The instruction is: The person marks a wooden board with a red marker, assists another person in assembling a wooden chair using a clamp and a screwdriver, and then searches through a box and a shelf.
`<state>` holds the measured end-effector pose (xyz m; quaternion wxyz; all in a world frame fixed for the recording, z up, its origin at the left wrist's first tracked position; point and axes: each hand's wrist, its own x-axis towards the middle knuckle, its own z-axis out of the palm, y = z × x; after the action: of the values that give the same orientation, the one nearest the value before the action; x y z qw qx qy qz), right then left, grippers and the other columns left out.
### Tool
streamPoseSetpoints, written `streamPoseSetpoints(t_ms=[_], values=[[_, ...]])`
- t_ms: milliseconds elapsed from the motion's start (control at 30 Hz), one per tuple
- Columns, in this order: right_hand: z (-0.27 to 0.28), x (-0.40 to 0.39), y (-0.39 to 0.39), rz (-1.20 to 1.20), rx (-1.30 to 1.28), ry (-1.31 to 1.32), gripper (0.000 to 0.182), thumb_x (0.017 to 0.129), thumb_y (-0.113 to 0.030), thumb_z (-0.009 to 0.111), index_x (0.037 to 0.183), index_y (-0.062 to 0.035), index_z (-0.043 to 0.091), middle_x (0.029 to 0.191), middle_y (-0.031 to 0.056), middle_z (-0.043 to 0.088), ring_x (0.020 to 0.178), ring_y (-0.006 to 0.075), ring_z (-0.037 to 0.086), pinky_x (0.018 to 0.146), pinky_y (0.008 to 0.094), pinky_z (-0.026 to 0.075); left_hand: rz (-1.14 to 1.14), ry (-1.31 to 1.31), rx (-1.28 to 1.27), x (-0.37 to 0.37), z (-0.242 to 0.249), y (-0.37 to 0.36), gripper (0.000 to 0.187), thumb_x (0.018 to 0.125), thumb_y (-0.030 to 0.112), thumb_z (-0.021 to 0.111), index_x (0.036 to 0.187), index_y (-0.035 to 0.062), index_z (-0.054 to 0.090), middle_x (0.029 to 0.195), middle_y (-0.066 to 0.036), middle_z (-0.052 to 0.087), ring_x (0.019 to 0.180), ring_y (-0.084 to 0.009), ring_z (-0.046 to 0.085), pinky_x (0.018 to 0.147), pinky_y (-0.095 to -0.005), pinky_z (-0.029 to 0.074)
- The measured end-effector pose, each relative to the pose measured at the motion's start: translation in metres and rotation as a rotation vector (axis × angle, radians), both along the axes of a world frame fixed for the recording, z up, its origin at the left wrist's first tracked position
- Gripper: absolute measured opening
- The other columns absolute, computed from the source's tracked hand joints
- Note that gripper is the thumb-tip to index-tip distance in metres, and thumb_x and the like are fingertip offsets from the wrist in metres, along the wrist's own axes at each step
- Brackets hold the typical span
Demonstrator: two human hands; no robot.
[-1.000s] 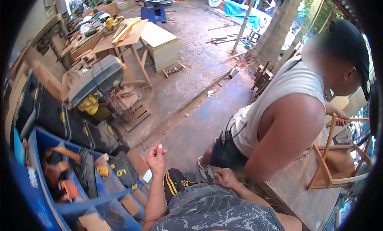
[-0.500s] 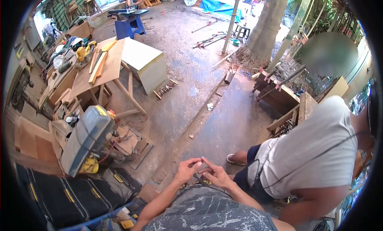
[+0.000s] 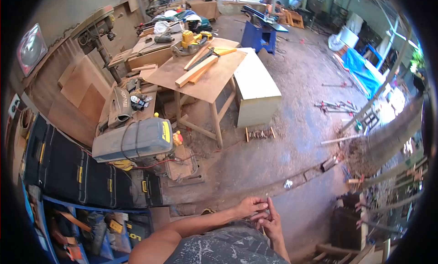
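My left hand (image 3: 250, 207) is in front of my body at the lower middle of the view, its thumb and fingertips pressed together. Whatever may be between them is too small to make out. Close against it, my right hand (image 3: 272, 224) has the index finger stretched up and the other fingers partly bent and apart; I see nothing held in it. The fingertips of both hands meet or nearly meet above my dark patterned shirt (image 3: 223, 246).
Left of me are a grey-cased machine (image 3: 132, 140) and a blue crate (image 3: 107, 259) of tools. Ahead, a wooden table (image 3: 200, 88) carries wood strips and a yellow power tool (image 3: 189, 41), beside a white-topped box (image 3: 258, 77). Clamps (image 3: 337, 107) lie on the floor.
The view has swung left, so the person in the light shirt on the right is out of sight and the blue crate shows more. My hands stay together, fingers slightly shifted.
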<state>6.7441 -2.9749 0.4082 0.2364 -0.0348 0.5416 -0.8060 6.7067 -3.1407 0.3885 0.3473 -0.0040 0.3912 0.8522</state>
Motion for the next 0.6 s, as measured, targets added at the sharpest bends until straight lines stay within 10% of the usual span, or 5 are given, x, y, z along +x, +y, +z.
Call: streamPoseSetpoints(t_ms=[600], values=[[-0.007, -0.375, 0.022, 0.257, 0.118, 0.073, 0.1, 0.075, -0.015, 0.069, 0.149, -0.0059, 0.004, 0.083, 0.0221, 0.065, 0.062, 0.0212, 0.063, 0.049, 0.0238, 0.046, 0.344, 0.092, -0.123, -0.337, -0.032, 0.041, 0.023, 0.094, 0.023, 0.043, 0.09, 0.0014, 0.051, 0.065, -0.008, 0.052, 0.042, -0.0164, 0.047, 0.037, -0.0317, 0.044]])
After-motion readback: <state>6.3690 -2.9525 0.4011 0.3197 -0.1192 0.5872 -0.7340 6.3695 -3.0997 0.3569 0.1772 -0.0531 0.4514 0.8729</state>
